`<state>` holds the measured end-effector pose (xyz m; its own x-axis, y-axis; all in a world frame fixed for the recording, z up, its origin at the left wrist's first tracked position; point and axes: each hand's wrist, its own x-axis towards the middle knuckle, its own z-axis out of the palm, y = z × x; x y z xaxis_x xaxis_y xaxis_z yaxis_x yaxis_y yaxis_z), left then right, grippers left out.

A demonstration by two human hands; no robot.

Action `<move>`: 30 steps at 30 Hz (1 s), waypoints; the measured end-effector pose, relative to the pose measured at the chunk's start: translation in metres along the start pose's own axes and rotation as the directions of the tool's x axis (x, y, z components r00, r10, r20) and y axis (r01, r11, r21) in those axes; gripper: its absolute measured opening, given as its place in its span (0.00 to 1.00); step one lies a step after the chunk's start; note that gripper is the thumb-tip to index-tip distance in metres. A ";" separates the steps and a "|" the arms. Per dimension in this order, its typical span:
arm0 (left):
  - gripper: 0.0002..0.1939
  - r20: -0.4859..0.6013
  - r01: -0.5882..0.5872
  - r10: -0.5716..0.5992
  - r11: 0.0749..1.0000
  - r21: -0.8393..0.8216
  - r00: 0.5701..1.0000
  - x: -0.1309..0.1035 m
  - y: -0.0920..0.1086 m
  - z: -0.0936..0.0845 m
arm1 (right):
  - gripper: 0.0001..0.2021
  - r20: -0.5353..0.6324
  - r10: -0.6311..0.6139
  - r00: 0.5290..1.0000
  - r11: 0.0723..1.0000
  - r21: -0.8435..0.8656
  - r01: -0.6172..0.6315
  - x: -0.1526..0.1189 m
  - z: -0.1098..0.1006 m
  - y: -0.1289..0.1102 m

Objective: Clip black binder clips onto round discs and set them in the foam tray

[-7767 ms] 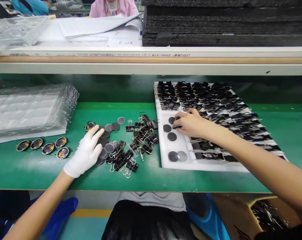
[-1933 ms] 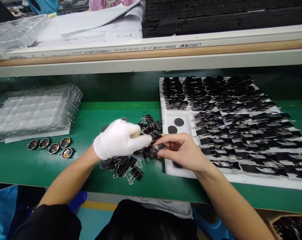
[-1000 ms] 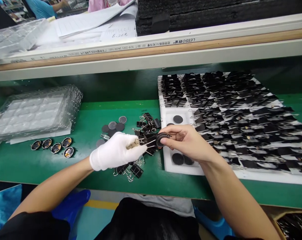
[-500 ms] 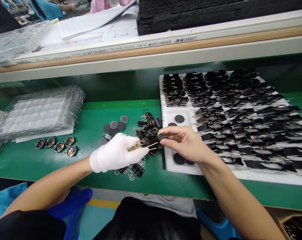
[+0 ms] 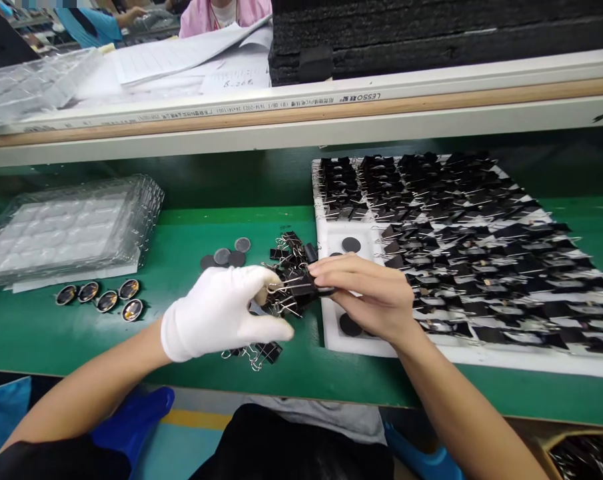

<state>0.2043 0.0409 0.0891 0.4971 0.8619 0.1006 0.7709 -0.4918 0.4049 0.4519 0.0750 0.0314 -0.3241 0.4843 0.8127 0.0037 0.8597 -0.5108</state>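
head view: gloved left hand (image 5: pixel 216 310) loose and parted, right hand (image 5: pixel 374 290) in a pinch on a black binder clip (image 5: pixel 302 288)

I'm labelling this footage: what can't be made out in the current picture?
Head view:
Round piece: mostly hidden by the right hand.
Binder clips near the left hand: partly covered by it.
Cardboard box: cut off by bottom and right edges.
Papers: fine print too small.

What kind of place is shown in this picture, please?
Probably a factory workshop: a green workbench bears a white tray with rows of black binder clips, and beyond the shelf are a person in pink and another in blue.
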 end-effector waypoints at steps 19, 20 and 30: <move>0.17 0.138 0.282 -0.246 0.866 -0.413 0.959 0.015 0.002 0.018 | 0.13 0.289 0.764 0.577 0.455 0.394 -0.799 -0.002 0.011 -0.005; 0.16 0.125 0.262 -0.231 0.873 -0.412 0.965 0.013 0.002 0.020 | 0.12 0.302 0.763 0.571 0.443 0.399 -0.803 -0.003 0.012 -0.005; 0.25 0.067 0.008 0.009 0.966 -0.259 0.998 0.038 -0.033 0.005 | 0.11 0.089 0.802 0.591 0.472 0.512 -0.718 0.003 0.004 -0.011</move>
<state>0.1996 0.0888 0.0751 0.5299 0.8470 0.0430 0.6455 -0.4357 0.6274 0.4467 0.0665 0.0380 -0.2732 0.9609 0.0458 -0.2501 -0.0250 -0.9679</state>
